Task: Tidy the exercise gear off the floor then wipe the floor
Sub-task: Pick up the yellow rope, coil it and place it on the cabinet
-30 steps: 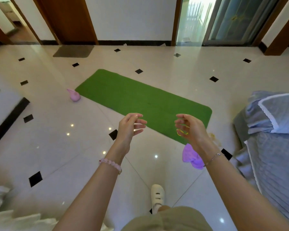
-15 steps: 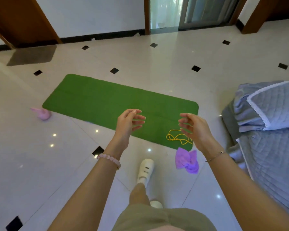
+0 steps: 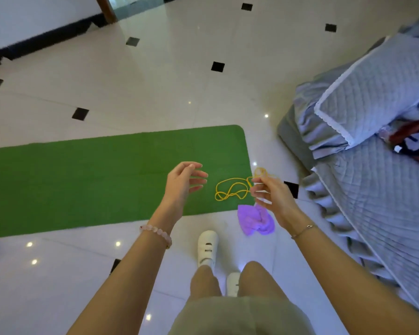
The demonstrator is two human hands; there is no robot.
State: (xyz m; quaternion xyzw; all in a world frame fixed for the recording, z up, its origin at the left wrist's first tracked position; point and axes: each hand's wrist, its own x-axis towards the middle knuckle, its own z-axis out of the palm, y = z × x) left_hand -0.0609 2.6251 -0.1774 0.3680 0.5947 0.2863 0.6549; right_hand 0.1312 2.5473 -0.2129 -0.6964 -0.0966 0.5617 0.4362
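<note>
Right at the bottom, two bare legs and white shoes (image 3: 207, 247) stand on the glossy tiled floor (image 3: 155, 88), just off the near edge of the green mat (image 3: 82, 175). Both arms reach forward. On the left wrist sits a pink bead bracelet (image 3: 156, 232), and the left hand (image 3: 182, 182) hovers over the mat with fingers loosely spread and curled, holding nothing. Across from it, the right hand (image 3: 271, 194) is raised above the mat's near right corner, fingers half curled; whether it is pinching anything, I cannot tell. Between and just past the hands, a yellow rope (image 3: 232, 187) lies in loose loops on the mat's right end, trailing past the right edge. Tucked under the right hand, a crumpled purple cloth (image 3: 254, 221) rests on the floor, touching the mat's near right corner. Over at the right, a grey quilted bedcover (image 3: 373, 189) drapes down to the floor. Beyond the mat, pale tiles with black diamond insets run to the far wall.
</note>
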